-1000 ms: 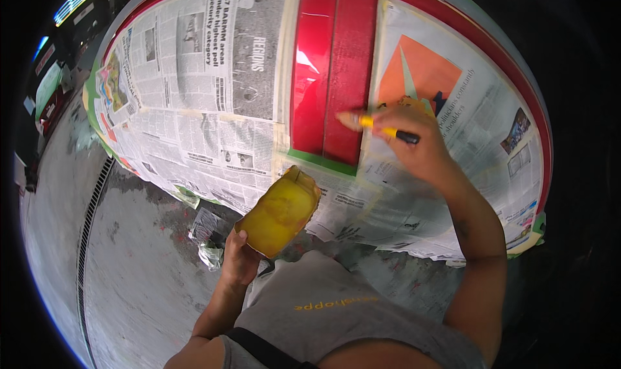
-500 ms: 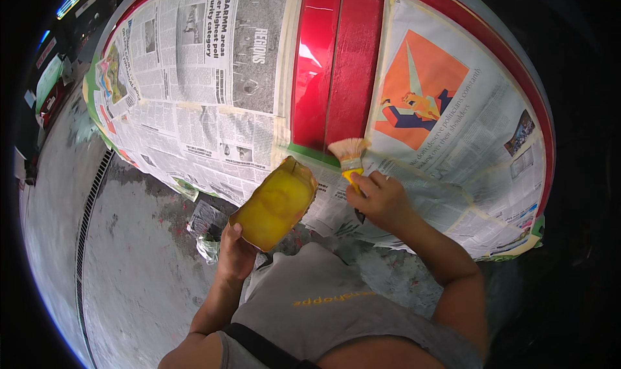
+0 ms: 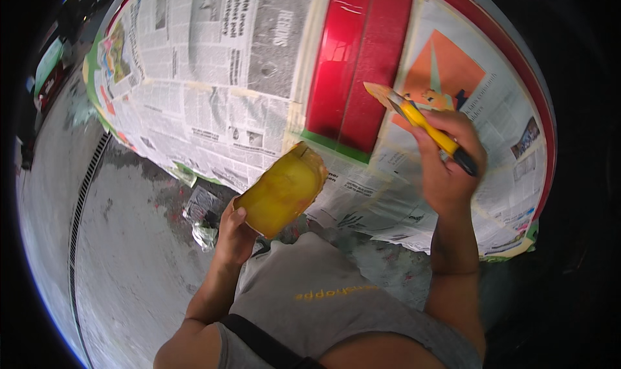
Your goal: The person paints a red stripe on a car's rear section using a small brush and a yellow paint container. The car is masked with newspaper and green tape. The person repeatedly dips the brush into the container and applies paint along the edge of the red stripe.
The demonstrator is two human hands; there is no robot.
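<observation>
My left hand grips the lower left edge of a shallow cut-down container, yellowish inside with ragged brown edges. My right hand is closed round the yellow and black handle of a paintbrush. The brush's pale bristles lie at the right side of a glossy red strip on a large curved panel; whether they touch it I cannot tell. Newspaper sheets taped down cover the panel on both sides of the strip. Green tape crosses the strip's lower end.
Below the panel lies a stained grey concrete floor. A crumpled dark and clear plastic bag sits by the panel's lower edge. A narrow drain grate runs along the left. Dark equipment stands at the far left.
My right hand has lifted the paintbrush up and to the right, from the strip's lower end to its right side. The container has shifted slightly right and up in view.
</observation>
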